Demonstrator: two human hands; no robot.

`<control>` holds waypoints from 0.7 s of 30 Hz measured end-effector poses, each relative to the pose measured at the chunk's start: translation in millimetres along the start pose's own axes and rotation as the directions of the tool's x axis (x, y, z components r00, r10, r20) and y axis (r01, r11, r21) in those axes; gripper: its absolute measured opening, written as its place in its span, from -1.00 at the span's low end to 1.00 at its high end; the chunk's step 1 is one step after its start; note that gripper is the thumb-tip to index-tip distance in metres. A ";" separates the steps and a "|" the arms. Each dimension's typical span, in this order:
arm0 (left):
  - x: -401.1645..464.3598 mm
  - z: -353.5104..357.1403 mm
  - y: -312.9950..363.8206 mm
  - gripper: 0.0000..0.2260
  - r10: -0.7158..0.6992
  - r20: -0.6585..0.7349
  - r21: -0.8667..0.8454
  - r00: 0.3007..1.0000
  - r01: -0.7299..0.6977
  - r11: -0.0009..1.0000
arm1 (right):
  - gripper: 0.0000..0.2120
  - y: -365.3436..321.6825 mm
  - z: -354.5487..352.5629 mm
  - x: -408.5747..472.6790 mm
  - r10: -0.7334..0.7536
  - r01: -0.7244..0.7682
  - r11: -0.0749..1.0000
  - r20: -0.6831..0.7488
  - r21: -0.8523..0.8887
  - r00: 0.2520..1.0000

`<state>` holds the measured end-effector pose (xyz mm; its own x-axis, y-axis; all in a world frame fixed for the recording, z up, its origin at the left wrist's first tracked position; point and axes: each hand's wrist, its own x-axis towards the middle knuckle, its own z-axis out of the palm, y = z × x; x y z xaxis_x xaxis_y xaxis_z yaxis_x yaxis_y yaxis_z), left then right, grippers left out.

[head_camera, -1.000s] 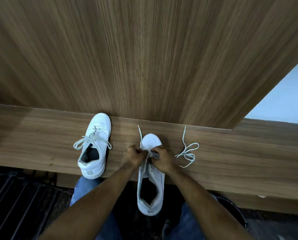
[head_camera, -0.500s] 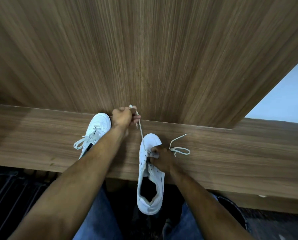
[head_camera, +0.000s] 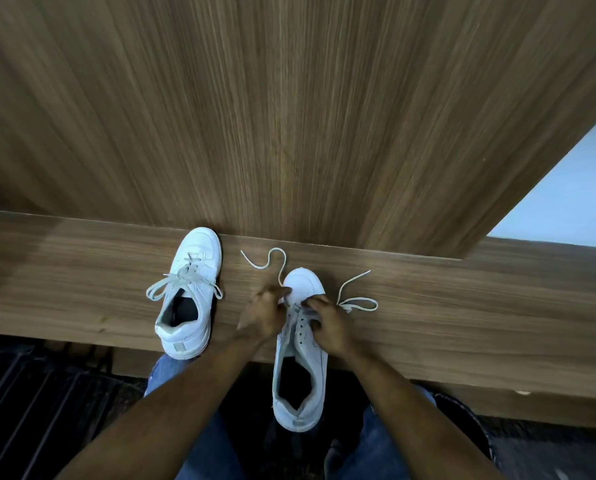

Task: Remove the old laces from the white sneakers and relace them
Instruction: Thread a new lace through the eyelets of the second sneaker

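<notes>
While both hands worked at the toe end, the near sneaker (head_camera: 298, 344) lay across the front edge of the wooden bench (head_camera: 462, 306), toe on the wood, heel hanging off toward the person's lap. Left hand (head_camera: 263, 315) sat against the shoe's left side, fingers curled in at the lowest eyelets; looked like a pinch on the lace (head_camera: 279, 261) but the contact point was blurred, so I couldn't tell for sure. Right hand (head_camera: 327, 318) lay on the shoe's right flank, fingers bent and gripping the upper near the eyelet row. Upper eyelets were bare, showing as dark dots. One lace end curled loose on the bench past the toe, to the left. Other end (head_camera: 357, 294) trailed out right of the toe in a flat loop. Second sneaker (head_camera: 189, 296) stood on the bench to the left, well apart from the hands, toe against the wood-grain wall panel (head_camera: 289, 116), fully laced with a bow. Blue jeans (head_camera: 199, 441) visible below the forearms.
</notes>
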<state>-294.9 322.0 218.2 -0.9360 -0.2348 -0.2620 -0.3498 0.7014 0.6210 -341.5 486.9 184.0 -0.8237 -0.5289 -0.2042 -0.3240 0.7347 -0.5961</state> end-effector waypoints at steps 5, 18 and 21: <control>-3.8 -5.7 -1.8 -0.76 -0.033 -0.001 0.339 0.999 0.032 0.940 | -0.53 -10.3 -2.8 -7.7 -0.013 0.006 0.990 -0.053 -0.138 0.998; -6.8 -0.1 1.4 -0.79 -0.080 -0.045 0.195 0.996 0.088 0.977 | -0.72 40.2 -56.3 -36.9 0.297 -0.244 0.912 0.120 -0.329 0.947; -8.0 0.3 2.1 -0.79 -0.101 -0.057 0.182 0.993 0.110 0.977 | -0.79 48.7 -65.0 -37.2 0.345 -0.330 0.896 -0.001 -0.297 0.939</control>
<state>-288.1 325.5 221.4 -0.8966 -0.3423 -0.2810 -0.4376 0.7823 0.4434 -356.9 570.0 213.1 -0.8854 -0.2424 -0.3965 -0.1567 0.9589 -0.2364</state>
